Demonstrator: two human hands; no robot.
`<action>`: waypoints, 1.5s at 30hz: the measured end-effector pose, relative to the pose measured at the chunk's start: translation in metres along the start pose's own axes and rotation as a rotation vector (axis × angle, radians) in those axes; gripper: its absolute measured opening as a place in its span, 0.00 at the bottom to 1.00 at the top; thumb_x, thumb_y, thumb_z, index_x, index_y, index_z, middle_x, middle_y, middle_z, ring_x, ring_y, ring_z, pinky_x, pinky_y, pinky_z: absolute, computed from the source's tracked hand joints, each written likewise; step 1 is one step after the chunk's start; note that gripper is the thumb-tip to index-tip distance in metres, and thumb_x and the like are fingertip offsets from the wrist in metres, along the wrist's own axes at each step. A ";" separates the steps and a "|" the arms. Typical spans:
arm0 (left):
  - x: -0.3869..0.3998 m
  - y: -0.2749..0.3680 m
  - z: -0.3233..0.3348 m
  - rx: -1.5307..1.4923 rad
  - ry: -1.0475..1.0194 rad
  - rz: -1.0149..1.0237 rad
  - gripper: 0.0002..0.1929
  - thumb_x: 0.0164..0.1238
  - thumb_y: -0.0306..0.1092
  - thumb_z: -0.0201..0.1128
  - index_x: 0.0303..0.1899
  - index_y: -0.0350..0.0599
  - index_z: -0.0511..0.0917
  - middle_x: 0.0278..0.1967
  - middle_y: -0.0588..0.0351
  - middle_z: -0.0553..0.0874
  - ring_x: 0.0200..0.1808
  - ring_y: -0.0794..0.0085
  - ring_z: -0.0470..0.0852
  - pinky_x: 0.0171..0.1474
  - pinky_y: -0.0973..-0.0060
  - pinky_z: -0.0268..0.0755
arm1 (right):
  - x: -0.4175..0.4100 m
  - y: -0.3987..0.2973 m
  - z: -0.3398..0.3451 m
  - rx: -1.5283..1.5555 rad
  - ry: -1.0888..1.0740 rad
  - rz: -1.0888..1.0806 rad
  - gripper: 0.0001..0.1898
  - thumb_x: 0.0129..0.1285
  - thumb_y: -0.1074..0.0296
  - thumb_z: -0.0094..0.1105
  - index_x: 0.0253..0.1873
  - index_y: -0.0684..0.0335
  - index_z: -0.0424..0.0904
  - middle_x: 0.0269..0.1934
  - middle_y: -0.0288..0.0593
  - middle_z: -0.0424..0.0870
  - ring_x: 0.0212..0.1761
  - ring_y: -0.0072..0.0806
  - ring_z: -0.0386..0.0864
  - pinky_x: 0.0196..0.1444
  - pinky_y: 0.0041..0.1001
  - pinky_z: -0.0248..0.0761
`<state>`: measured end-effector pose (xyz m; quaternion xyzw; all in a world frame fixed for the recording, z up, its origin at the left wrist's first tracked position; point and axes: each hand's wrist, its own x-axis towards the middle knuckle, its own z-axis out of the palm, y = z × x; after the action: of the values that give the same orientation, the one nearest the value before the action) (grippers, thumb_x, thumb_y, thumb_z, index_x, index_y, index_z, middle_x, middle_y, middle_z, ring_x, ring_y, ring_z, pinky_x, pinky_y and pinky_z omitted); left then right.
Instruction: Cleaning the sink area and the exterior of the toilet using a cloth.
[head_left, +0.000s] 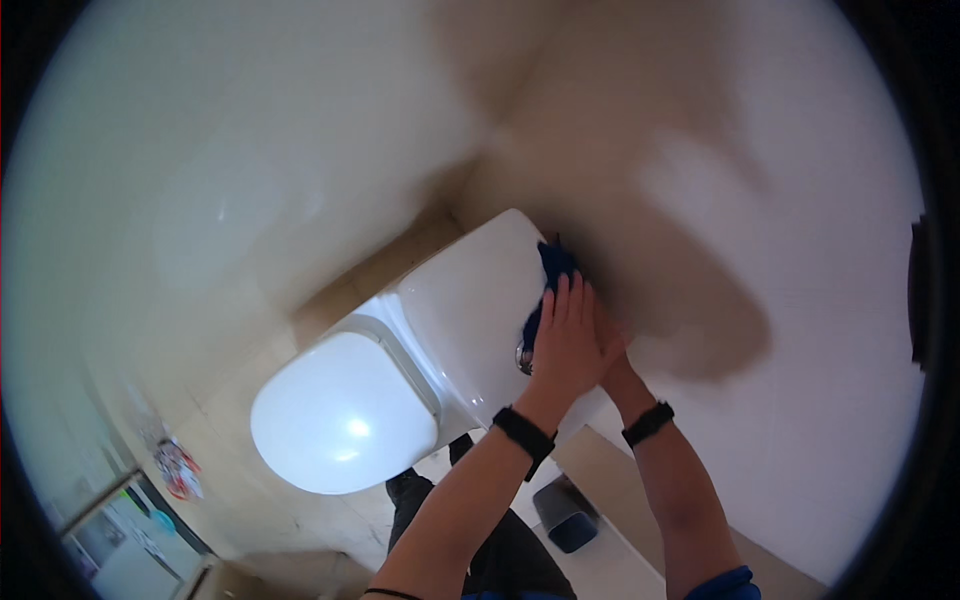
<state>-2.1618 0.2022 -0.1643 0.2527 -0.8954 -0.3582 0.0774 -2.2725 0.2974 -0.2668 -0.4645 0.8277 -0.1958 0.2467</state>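
Note:
Along the rear edge of the white toilet tank lid (472, 292) lies a dark blue cloth (556, 261). My left hand (566, 341) presses on this cloth, its fingers straight and side by side. Close behind it, between the tank and the wall, is my right hand (613, 341); its fingers are mostly hidden by the left hand, so I cannot tell what they hold. A chrome flush button (523, 360) shows partly beside my left hand and the cloth. The toilet's white seat lid (345, 420) is down.
A pale wall (825, 315) rises right behind the tank. On the floor by my legs stands a small dark bin (566, 517). At the left lies a crumpled plastic bag (178, 469), close to a framed opening with several items beyond. My dark trousers (517, 559) show below.

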 end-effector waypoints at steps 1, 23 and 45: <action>-0.010 0.006 -0.001 0.015 -0.015 0.016 0.43 0.66 0.66 0.43 0.68 0.33 0.59 0.71 0.39 0.58 0.74 0.50 0.51 0.74 0.57 0.36 | -0.029 0.004 0.009 -0.004 0.010 0.066 0.34 0.69 0.52 0.42 0.73 0.64 0.47 0.74 0.50 0.48 0.75 0.40 0.49 0.74 0.38 0.46; 0.067 -0.059 -0.031 0.414 -0.080 0.029 0.46 0.65 0.65 0.48 0.68 0.28 0.56 0.68 0.28 0.59 0.72 0.39 0.53 0.72 0.53 0.45 | 0.059 -0.114 -0.035 -0.087 0.161 0.183 0.34 0.62 0.54 0.51 0.73 0.48 0.53 0.48 0.51 0.77 0.44 0.47 0.80 0.44 0.39 0.75; -0.169 -0.055 -0.015 0.102 -0.101 0.148 0.43 0.63 0.51 0.60 0.69 0.28 0.53 0.70 0.30 0.54 0.72 0.37 0.49 0.70 0.46 0.46 | -0.138 -0.182 0.081 -0.157 0.487 0.339 0.29 0.64 0.58 0.51 0.69 0.59 0.63 0.70 0.57 0.58 0.72 0.54 0.53 0.69 0.55 0.48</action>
<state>-1.9899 0.2447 -0.1834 0.1709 -0.9315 -0.3179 0.0455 -2.0408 0.3193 -0.2003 -0.2768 0.9408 -0.1927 0.0337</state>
